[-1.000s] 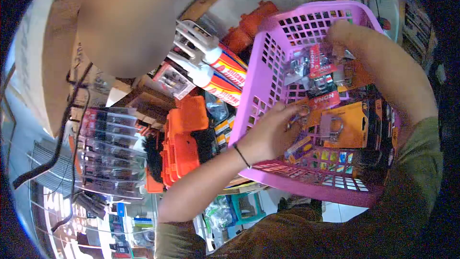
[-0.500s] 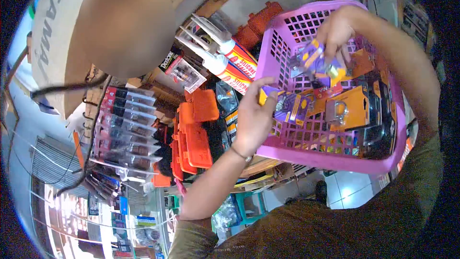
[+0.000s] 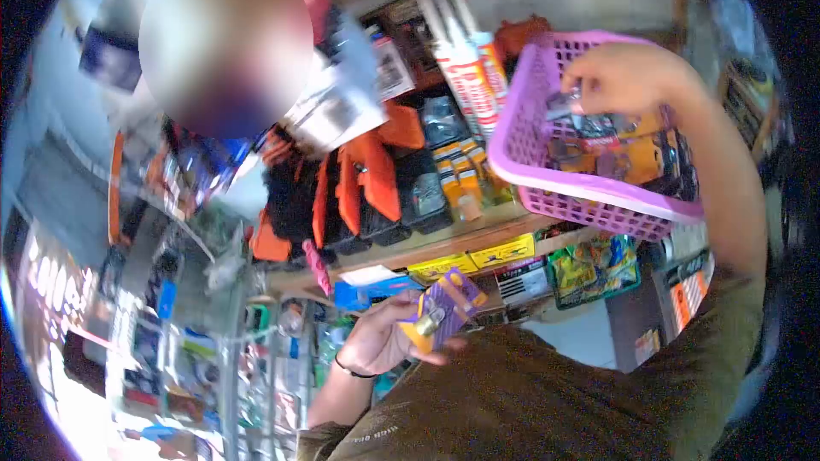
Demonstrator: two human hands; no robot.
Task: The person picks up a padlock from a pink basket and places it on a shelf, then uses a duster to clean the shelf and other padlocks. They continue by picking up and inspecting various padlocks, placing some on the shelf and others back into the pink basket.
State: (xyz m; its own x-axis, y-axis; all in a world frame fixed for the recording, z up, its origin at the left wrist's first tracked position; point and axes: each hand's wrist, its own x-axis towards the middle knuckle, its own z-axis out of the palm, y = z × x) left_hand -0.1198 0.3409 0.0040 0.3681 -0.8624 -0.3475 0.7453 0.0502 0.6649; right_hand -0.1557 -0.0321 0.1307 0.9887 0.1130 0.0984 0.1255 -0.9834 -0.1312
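Observation:
Low in front of my body, my left hand (image 3: pixel 380 340) holds a carded padlock (image 3: pixel 432 319), a purple and yellow card with a brass-coloured lock on it. My right hand (image 3: pixel 622 78) is inside the pink plastic basket (image 3: pixel 547 172), its fingers curled down near small greyish packs (image 3: pixel 594 125). Whatever those fingers pinch is blurred and partly hidden. Orange-carded packs (image 3: pixel 642 164) lie in the basket, below my right hand.
White silicone sealant tubes (image 3: pixel 468 77) stand left of the basket. Orange boxes (image 3: pixel 369 175) line the wooden shelf (image 3: pixel 478 235). Below it are yellow boxes (image 3: pixel 502 252) and a green basket of packets (image 3: pixel 598 273). A blurred person (image 3: pixel 226 43) is at upper left.
My left hand has come out of the basket and down toward my body with the carded padlock. My right hand stays over the basket; the purple pack it held no longer shows there. The view has shifted.

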